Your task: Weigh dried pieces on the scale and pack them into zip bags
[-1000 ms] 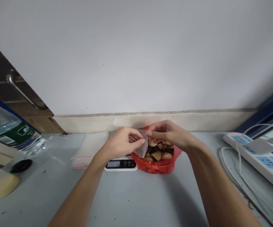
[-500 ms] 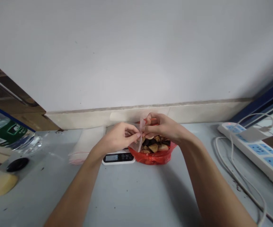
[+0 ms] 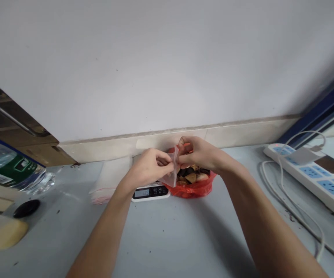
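A: Left hand (image 3: 149, 168) and right hand (image 3: 200, 154) both pinched shut on the top edge of a small clear bag (image 3: 172, 170), fingertips facing each other across its mouth. Bag hangs between the hands, above the scale (image 3: 150, 192).

B: What sits under the right hand?

A: Red bag of dried slices (image 3: 194, 181), open, just right of the scale and touching it, as far as I can tell.

B: Risks?

A: The film is thin and slick; if the fingertips slide instead of parting the mouth, the bag may slip free. A dropped corner could land on the scale and disturb the reading. The right wrist hangs low over the slices and could knock some out.
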### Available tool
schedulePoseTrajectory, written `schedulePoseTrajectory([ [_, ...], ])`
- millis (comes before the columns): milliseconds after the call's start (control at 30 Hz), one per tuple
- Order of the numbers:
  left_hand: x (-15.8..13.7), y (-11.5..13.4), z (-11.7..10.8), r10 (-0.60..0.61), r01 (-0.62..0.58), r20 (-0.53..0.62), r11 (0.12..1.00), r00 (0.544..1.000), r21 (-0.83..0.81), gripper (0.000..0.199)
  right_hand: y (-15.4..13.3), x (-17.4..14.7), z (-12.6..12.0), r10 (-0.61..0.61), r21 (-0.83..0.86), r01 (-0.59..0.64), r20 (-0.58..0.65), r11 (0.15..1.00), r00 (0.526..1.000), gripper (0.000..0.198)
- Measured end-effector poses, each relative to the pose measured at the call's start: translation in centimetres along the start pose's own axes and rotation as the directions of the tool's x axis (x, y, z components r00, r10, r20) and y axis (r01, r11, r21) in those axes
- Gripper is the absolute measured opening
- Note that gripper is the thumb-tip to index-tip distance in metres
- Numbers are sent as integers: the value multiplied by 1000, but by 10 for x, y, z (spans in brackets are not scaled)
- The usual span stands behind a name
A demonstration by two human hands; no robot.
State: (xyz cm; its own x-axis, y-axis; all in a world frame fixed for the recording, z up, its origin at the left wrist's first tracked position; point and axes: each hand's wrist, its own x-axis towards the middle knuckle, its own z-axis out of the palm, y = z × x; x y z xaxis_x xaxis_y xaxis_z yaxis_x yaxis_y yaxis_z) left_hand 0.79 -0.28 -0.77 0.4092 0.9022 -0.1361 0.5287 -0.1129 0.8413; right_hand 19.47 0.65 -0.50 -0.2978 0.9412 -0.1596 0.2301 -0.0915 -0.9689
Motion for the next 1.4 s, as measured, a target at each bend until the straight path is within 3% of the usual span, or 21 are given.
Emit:
schedulePoseTrajectory([
  [300, -3, 5, -12, -84, 90, -210, 996, 974, 18, 20, -2, 1, 11, -106, -137, 98, -51, 986, 993, 23],
  [433, -3, 2, -24, -62, 78, -371, 997, 926, 27, 20, -5, -2, 7, -115, -355, 60, -135, 933, 984, 26],
  [533, -4, -1, -26, 53, -18, -449, 996, 892, 82, 17, -5, -3, 8, -242, -521, 69, -271, 851, 932, 25],
  [633, -3, -1, -17, 172, -128, -463, 984, 870, 126, 13, -4, -4, 16, -398, -535, 178, -328, 826, 857, 2],
  [700, -4, 1, -8, 263, -199, -479, 963, 838, 180, 13, -3, -4, 22, -405, -526, 227, -252, 820, 879, 11],
  [800, -7, 6, 2, 441, -301, -482, 890, 757, 342, 15, 0, -3, 26, -214, -565, 110, -121, 818, 969, 19],
  [900, -10, 10, 5, 548, -343, -447, 819, 707, 461, 19, 4, -1, 22, -116, -545, 65, -59, 836, 991, 13],
  [933, -10, 9, 4, 544, -331, -467, 822, 698, 463, 20, 5, -1, 19, -124, -517, 87, -36, 852, 992, 14],
  [1000, -6, 5, 1, 470, -276, -563, 876, 680, 397, 21, 4, -2, 13, -164, -458, 145, -3, 877, 986, 34],
  [1067, 1, -2, -5, 307, -202, -663, 951, 683, 233, 28, 1, -4, 7, -218, -402, 202, 7, 893, 976, 62],
  [1133, 8, -10, -12, 77, -126, -661, 992, 746, -26, 40, -2, -7, 1, -272, -368, 257, 11, 894, 962, 86],
  [1200, 12, -14, -18, -146, -56, -567, 945, 810, -323, 50, -3, -8, -6, -300, -378, 291, 37, 879, 953, 97],
  [1300, 12, -12, -22, -234, -57, -498, 863, 835, -501, 62, -1, -10, -24, -336, -427, 348, 106, 834, 936, 83],
  [1400, 11, -7, -19, -152, -146, -563, 881, 813, -450, 72, 4, -15, -49, -268, -451, 344, 225, 824, 937, 39],
])
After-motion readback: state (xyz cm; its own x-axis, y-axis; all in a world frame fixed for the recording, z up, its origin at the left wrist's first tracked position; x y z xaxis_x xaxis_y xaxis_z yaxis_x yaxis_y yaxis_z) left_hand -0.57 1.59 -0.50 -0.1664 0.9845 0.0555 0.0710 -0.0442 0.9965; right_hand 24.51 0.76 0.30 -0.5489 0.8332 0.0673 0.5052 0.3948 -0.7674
